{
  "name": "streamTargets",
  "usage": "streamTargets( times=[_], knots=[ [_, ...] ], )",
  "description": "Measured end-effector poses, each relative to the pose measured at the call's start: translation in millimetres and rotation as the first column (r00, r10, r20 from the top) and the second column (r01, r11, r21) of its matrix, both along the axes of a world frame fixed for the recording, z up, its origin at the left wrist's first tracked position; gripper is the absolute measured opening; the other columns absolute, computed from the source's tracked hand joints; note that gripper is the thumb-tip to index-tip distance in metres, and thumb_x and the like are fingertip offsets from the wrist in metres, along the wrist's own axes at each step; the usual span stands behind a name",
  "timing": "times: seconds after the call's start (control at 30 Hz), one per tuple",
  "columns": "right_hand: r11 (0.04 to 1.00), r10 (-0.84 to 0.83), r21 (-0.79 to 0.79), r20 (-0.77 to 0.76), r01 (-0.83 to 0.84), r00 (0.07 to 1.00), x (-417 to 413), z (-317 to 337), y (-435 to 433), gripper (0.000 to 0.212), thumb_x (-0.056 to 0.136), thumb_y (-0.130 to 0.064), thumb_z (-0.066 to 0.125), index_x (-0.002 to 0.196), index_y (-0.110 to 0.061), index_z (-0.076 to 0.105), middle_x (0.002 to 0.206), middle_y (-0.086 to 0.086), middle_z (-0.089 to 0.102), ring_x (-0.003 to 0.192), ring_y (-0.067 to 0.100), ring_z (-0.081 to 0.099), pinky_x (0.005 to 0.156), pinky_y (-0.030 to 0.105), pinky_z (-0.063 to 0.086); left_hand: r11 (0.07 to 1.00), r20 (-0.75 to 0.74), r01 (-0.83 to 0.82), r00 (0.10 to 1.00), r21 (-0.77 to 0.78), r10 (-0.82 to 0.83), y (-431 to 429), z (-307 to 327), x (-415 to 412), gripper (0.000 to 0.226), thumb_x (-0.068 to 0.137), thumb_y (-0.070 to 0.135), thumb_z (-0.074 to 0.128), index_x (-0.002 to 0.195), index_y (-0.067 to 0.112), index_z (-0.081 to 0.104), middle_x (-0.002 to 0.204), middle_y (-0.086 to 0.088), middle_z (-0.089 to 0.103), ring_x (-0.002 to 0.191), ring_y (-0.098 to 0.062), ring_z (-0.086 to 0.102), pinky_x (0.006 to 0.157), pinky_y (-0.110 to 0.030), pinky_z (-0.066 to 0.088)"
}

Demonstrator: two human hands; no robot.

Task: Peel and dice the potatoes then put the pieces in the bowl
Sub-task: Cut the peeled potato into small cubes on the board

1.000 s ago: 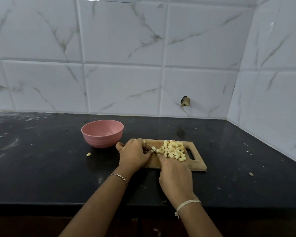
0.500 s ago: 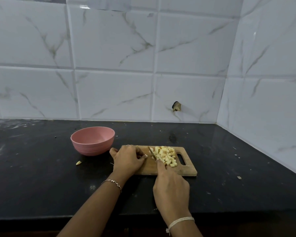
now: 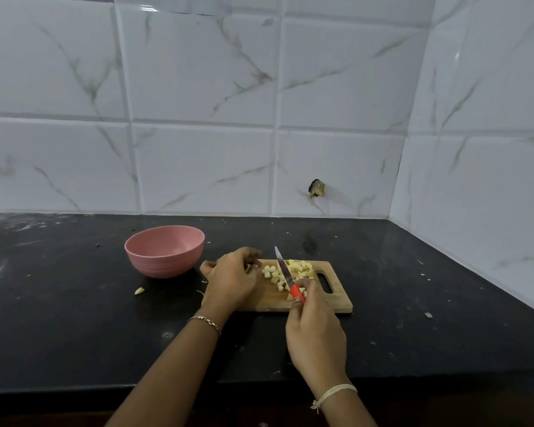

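Note:
A pile of pale diced potato pieces lies on a small wooden cutting board on the black counter. My right hand grips a knife with a red handle; its blade points away from me and rests among the dice, splitting off a small cluster to the left. My left hand rests with curled fingers on the board's left end, just beside that cluster, with nothing visibly held in it. A pink bowl stands to the left of the board with no pieces visible inside.
One stray potato scrap lies on the counter in front of the bowl. Small crumbs dot the counter to the right near the tiled corner wall. The counter's front edge runs just below my forearms.
The knife has lifted and turned so its blade and red handle now show, lying through the pile. A few dice have been parted to the left. My left hand's fingers have curled inward.

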State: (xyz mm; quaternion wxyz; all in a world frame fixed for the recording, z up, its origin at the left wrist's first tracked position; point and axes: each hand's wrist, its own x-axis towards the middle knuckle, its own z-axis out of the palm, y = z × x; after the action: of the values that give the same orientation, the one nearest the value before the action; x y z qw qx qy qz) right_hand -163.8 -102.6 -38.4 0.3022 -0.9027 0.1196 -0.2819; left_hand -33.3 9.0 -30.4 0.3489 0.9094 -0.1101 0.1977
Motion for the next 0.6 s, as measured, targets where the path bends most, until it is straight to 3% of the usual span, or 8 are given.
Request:
streamTargets(
  times=[0.07, 0.13, 0.23, 0.33, 0.47, 0.6],
  knots=[
    [0.999, 0.018, -0.03, 0.02, -0.017, 1.0, -2.0, 0.3, 1.2, 0.026, 0.102, -0.029, 0.039, 0.128, -0.034, 0.039, 0.091, -0.015, 0.054, 0.078, 0.003, 0.057, 0.07, 0.026, 0.052, 0.988, 0.007, -0.116, 0.993, -0.097, 0.117, 10.1, 4.7, -3.8, 0.025, 0.091, 0.019, 0.058, 0.105, 0.038, 0.064, 0.088, 0.024, 0.063, 0.098, 0.001, 0.056, 0.089, -0.034, 0.022],
    [0.989, 0.058, -0.141, 0.031, -0.053, 0.998, -4.9, -0.1, 6.3, 0.03, 0.102, -0.029, 0.037, 0.131, -0.033, 0.035, 0.094, -0.013, 0.055, 0.079, 0.004, 0.057, 0.068, 0.023, 0.048, 0.953, -0.043, -0.224, 0.974, -0.205, 0.22, 25.6, 7.1, -5.9, 0.021, 0.088, 0.019, 0.062, 0.098, 0.037, 0.066, 0.086, 0.023, 0.062, 0.096, -0.002, 0.058, 0.093, -0.033, 0.033],
    [0.957, 0.12, -0.265, 0.006, -0.114, 0.993, -8.3, -1.0, 14.2, 0.034, 0.103, -0.03, 0.032, 0.137, -0.031, 0.03, 0.102, -0.011, 0.057, 0.08, 0.004, 0.055, 0.066, 0.02, 0.04, 0.927, -0.138, -0.245, 0.967, -0.285, 0.214, 43.2, 6.4, -6.6, 0.013, 0.083, 0.034, 0.071, 0.095, 0.036, 0.067, 0.094, 0.019, 0.066, 0.096, -0.007, 0.061, 0.095, -0.04, 0.046],
    [0.954, 0.119, -0.275, -0.022, -0.121, 0.993, -7.4, -0.6, 13.5, 0.035, 0.104, -0.031, 0.034, 0.139, -0.029, 0.029, 0.1, -0.012, 0.055, 0.081, 0.004, 0.053, 0.067, 0.019, 0.038, 0.958, -0.212, -0.207, 0.963, -0.197, 0.165, 47.3, 1.9, -7.3, 0.022, 0.082, 0.047, 0.068, 0.101, 0.036, 0.068, 0.102, 0.016, 0.066, 0.101, -0.011, 0.06, 0.095, -0.039, 0.048],
    [0.954, 0.114, -0.272, -0.053, -0.124, 0.992, -7.9, -0.6, 14.1, 0.036, 0.104, -0.032, 0.035, 0.139, -0.03, 0.03, 0.093, -0.012, 0.052, 0.079, 0.003, 0.052, 0.069, 0.02, 0.043, 0.989, -0.31, -0.136, 0.939, 0.065, 0.149, 46.0, -3.9, -9.4, 0.041, 0.08, 0.047, 0.064, 0.119, 0.034, 0.064, 0.125, 0.003, 0.06, 0.121, -0.023, 0.051, 0.1, -0.041, 0.042],
    [0.954, 0.114, -0.27, -0.063, -0.127, 0.991, -8.5, 0.2, 13.1, 0.033, 0.104, -0.032, 0.036, 0.137, -0.03, 0.032, 0.091, -0.013, 0.049, 0.078, 0.003, 0.051, 0.067, 0.019, 0.04, 0.983, -0.281, -0.122, 0.947, 0.134, 0.156, 44.0, 0.2, -13.6, 0.044, 0.077, 0.054, 0.068, 0.116, 0.034, 0.065, 0.128, 0.003, 0.055, 0.124, -0.023, 0.046, 0.099, -0.043, 0.037]
  ],
)
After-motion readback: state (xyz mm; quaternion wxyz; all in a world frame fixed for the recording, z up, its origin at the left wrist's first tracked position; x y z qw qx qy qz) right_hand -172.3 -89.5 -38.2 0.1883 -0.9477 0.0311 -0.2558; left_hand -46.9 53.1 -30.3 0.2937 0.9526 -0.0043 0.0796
